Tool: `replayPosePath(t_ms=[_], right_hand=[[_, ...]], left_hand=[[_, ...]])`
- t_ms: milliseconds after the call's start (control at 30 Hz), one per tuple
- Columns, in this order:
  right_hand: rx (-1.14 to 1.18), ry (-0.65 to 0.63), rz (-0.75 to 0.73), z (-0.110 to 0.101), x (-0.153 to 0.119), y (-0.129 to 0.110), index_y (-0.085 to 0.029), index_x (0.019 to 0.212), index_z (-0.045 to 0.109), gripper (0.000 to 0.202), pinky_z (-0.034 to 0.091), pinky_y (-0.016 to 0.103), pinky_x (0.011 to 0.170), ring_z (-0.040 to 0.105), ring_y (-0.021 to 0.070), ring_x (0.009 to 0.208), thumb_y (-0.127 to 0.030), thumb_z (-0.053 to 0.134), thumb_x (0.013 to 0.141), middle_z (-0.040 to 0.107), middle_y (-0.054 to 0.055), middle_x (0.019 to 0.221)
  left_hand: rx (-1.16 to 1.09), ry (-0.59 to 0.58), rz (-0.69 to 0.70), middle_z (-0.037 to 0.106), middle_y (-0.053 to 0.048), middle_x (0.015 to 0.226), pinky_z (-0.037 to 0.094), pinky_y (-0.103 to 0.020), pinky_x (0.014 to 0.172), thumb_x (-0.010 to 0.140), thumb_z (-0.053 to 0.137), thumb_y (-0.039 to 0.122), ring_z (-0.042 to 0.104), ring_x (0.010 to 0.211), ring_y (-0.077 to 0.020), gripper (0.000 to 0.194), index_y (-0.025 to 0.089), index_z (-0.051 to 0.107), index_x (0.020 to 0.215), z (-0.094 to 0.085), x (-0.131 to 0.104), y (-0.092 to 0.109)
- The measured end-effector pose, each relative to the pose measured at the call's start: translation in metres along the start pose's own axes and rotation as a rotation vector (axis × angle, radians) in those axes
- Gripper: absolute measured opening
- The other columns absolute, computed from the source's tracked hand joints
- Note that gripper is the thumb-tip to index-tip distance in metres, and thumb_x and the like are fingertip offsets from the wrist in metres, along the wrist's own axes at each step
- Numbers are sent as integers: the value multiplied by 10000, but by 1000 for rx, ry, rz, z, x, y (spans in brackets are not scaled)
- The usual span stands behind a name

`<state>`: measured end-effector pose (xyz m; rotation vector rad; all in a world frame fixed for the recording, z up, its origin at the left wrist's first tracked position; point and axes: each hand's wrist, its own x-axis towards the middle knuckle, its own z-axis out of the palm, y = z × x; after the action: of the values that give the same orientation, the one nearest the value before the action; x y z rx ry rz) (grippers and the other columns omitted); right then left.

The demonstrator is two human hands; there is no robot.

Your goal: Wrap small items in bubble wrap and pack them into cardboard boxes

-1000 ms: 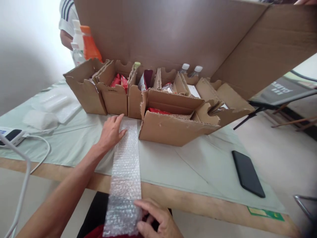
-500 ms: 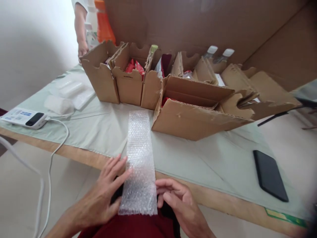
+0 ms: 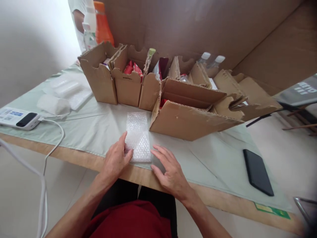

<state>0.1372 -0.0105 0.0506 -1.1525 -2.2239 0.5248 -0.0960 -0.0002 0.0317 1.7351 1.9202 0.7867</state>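
A piece of bubble wrap lies folded on the green tablecloth, its near edge close to the table's front edge. My left hand rests at its left side, thumb and forefinger touching the wrap, fingers apart. Just off the right side of the wrap is my right hand, fingers spread and holding nothing. Behind the wrap stand cardboard compartments with red packets and other packs inside. A lower cardboard box sits right of the wrap.
On the left lie more bubble wrap, a white power bank and its white cable. A black phone lies at the right. An orange bottle stands behind the boxes, near a person's arm.
The near end of the bubble wrap has been folded back over the rest, making it shorter. Both hands have moved forward onto the table. The person's hand at the back has gone from sight.
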Motion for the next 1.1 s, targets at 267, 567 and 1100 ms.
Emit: replayPosePath(t_ms=[267, 567, 1100], right_hand=[[-119, -120, -160, 9, 23, 1, -190, 1167, 723, 267, 506, 490, 1024, 655, 287, 1267, -140, 501, 1026, 753, 115, 1284], [52, 4, 51, -5, 32, -12, -231, 1231, 693, 259, 538, 401, 916, 714, 239, 1053, -270, 527, 1036, 772, 81, 1156], [-22, -64, 42, 8, 29, -15, -221, 1271, 677, 289, 506, 440, 938, 681, 261, 1072, -288, 545, 1022, 751, 103, 1208]], left_hand=[[64, 176, 322, 648, -154, 1286, 544, -475, 975, 939, 629, 344, 640, 1160, -301, 562, 215, 493, 1469, -14, -25, -1], [33, 116, 258, 718, -25, 799, 548, -357, 711, 981, 568, 277, 657, 705, -200, 290, 208, 663, 1246, -16, -38, -2], [61, 156, 349, 747, -71, 999, 533, -383, 848, 999, 572, 275, 679, 891, -235, 364, 198, 575, 1355, -13, -26, -5]])
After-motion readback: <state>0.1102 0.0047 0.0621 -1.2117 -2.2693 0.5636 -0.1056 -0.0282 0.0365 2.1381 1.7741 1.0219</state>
